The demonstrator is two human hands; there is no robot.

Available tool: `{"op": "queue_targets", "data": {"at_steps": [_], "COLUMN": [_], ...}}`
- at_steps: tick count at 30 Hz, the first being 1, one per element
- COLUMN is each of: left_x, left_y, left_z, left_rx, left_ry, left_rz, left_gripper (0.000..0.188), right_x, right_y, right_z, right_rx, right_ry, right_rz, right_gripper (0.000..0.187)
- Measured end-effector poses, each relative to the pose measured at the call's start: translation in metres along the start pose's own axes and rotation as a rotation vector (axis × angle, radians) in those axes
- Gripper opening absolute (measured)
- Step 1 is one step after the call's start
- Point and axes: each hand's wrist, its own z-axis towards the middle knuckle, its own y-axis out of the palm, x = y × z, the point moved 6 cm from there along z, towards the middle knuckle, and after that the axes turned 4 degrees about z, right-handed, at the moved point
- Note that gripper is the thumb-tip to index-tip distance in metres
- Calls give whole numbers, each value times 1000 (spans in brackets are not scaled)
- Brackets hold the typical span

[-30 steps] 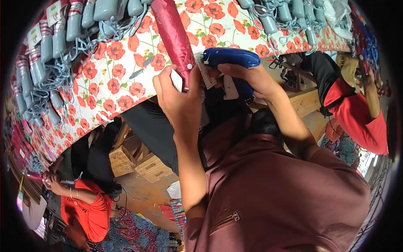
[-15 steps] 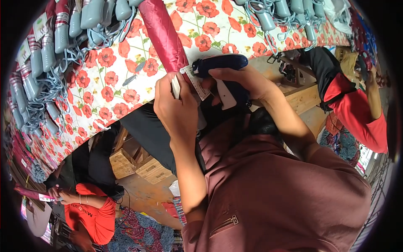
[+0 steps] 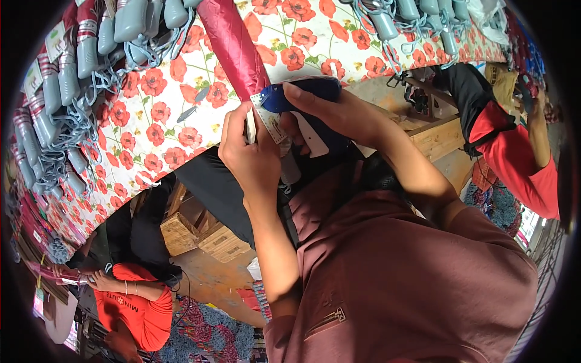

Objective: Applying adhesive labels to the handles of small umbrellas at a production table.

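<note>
My left hand [image 3: 249,145] is closed around the end of a folded crimson umbrella [image 3: 236,51], which stretches away over the table. A white card tag [image 3: 250,126] sticks up between its fingers. Below that hand hangs a grey handle [image 3: 290,171], apparently this umbrella's. My right hand [image 3: 351,115] grips a dark blue tagging gun [image 3: 327,91], its thumb on top and its fingers by the white trigger [image 3: 311,136]. The gun's nose is at a white printed strip [image 3: 270,121] beside the umbrella. Whether the needle goes through anything is hidden.
A table with a poppy-print cloth [image 3: 160,115] lies ahead. Bundled umbrellas with grey handles [image 3: 86,57] lie at its left, more grey handles [image 3: 381,24] at the far right. A person in red [image 3: 136,305] sits at lower left, another red sleeve [image 3: 514,160] at right. Wooden boxes [image 3: 224,242] stand below.
My right hand and the tagging gun have shifted left, closer to my left hand. The printed strip has moved slightly left with them. The person at lower left has moved their hands.
</note>
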Motion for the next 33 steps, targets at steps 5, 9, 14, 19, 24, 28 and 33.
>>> {"op": "queue_targets", "data": {"at_steps": [5, 9, 14, 19, 24, 28, 33], "left_x": [-8, -4, -6, -14, -10, 4, -11], "left_y": [2, 3, 2, -7, -6, -15, -4], "left_z": [-2, -1, -1, -5, -9, -28, -61], "left_rx": [-26, 45, 61, 77, 118, 132, -87], "left_ry": [-113, -42, -117, -153, -180, -139, -310], "left_rz": [-47, -62, -1, 1, 58, 157, 207], "left_gripper": [14, 12, 12, 13, 17, 29, 33], "right_x": [-5, 4, -20, -62, -53, -41, -41], "right_y": [8, 1, 9, -12, -21, -11, 8], "right_z": [-5, -3, -13, -38, -29, -31, -33], "right_rx": [-70, 52, 34, 283, 188, 171, 89], "right_ry": [105, 169, -90, -204, -284, -261, -412], "right_rz": [106, -1, -50, 172, 148, 104, 30], "right_gripper": [50, 52, 54, 49, 39, 33, 27]}}
